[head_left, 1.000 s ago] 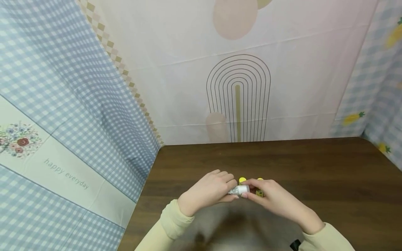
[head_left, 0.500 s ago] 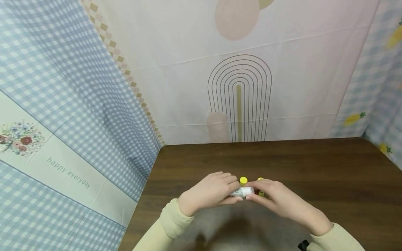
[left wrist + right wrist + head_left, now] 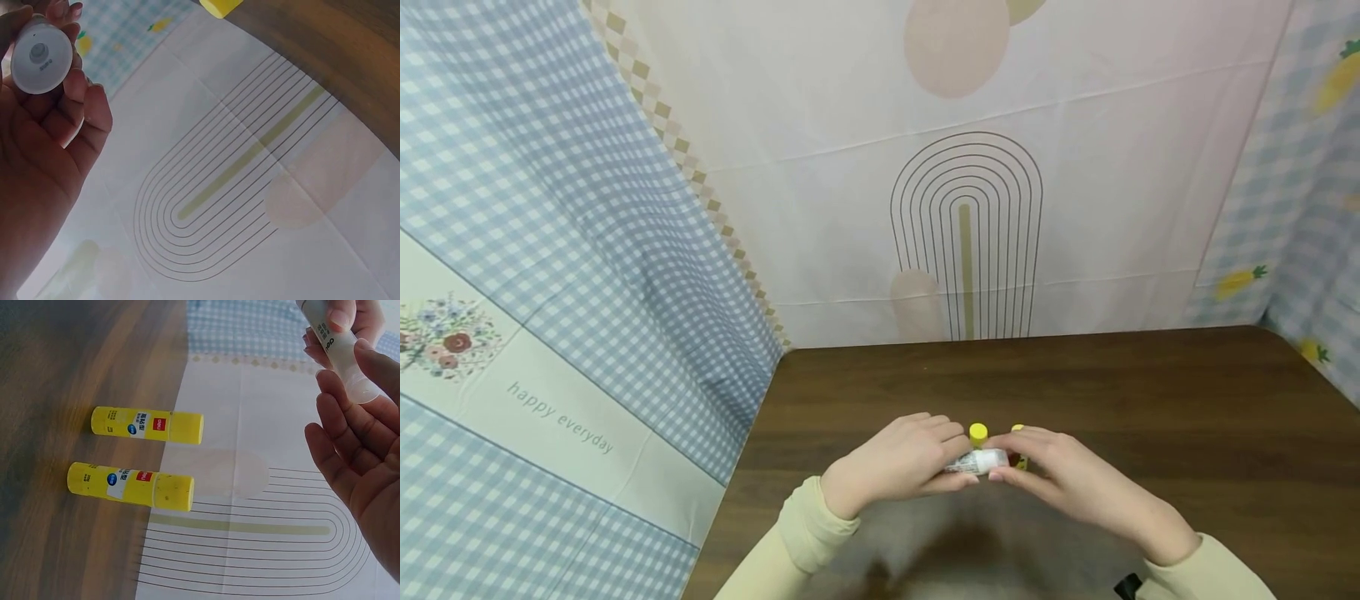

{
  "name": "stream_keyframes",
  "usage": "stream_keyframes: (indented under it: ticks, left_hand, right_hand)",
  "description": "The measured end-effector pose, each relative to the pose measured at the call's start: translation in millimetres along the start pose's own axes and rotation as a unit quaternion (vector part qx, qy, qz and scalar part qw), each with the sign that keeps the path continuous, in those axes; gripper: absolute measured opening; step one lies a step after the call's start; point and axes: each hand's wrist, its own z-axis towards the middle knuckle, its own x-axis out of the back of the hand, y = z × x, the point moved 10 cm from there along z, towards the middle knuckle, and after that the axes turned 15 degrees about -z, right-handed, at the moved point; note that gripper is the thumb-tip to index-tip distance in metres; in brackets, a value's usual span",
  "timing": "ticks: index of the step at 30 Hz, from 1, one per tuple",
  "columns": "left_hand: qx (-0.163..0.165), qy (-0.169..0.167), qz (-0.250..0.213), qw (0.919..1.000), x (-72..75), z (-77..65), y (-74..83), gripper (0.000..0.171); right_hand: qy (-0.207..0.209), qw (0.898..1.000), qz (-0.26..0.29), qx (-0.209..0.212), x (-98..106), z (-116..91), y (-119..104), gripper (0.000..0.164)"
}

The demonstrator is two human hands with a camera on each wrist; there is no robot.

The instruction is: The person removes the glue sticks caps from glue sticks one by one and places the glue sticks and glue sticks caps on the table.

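Note:
My left hand (image 3: 904, 458) holds a white glue stick (image 3: 983, 460) by its printed body, lying roughly level above the table. At the stick's right end, my right hand (image 3: 1063, 475) has its thumb and fingertips on either side of the pale, translucent end. The right wrist view shows this glue stick (image 3: 340, 353) aslant, with both hands on it. Its round white base (image 3: 41, 59) faces the left wrist camera between the left thumb and fingers. Beyond the hands stand two yellow glue sticks, one (image 3: 147, 425) beside the other (image 3: 131, 486), partly hidden in the head view.
A dark wood table (image 3: 1112, 383) spreads under the hands, with a pale glare on its near part. Behind it hangs a white cloth (image 3: 820, 242) with line arches. Blue checked cloth (image 3: 587, 208) covers the left side.
My right hand has shifted slightly right and down, and more of the stick's white end shows between the hands. The left hand stays almost in place. The yellow sticks stay put.

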Motion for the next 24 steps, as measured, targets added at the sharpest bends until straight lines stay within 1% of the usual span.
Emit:
stream_keyframes:
  ticks: [4,9,16,24]
  left_hand:
    - [-0.003,0.001,-0.005,1.0,-0.4,-0.4,1.0,0.029]
    - [-0.008,0.012,-0.011,0.9998,1.8,0.4,2.8,0.029]
    - [-0.008,0.02,-0.017,0.9996,2.4,-0.1,3.6,0.029]
    - [-0.002,0.015,-0.017,0.9997,1.2,-1.5,4.5,0.028]
  right_hand:
    - [0.007,1.0,0.002,0.003,1.6,-1.8,-1.9,0.026]
    - [0.025,1.0,-0.011,0.005,6.2,-3.7,-3.3,0.027]
    - [0.048,0.998,-0.03,0.024,10.6,-5.8,-7.5,0.03]
    - [0.049,0.998,-0.03,0.034,13.3,-7.1,-9.0,0.031]
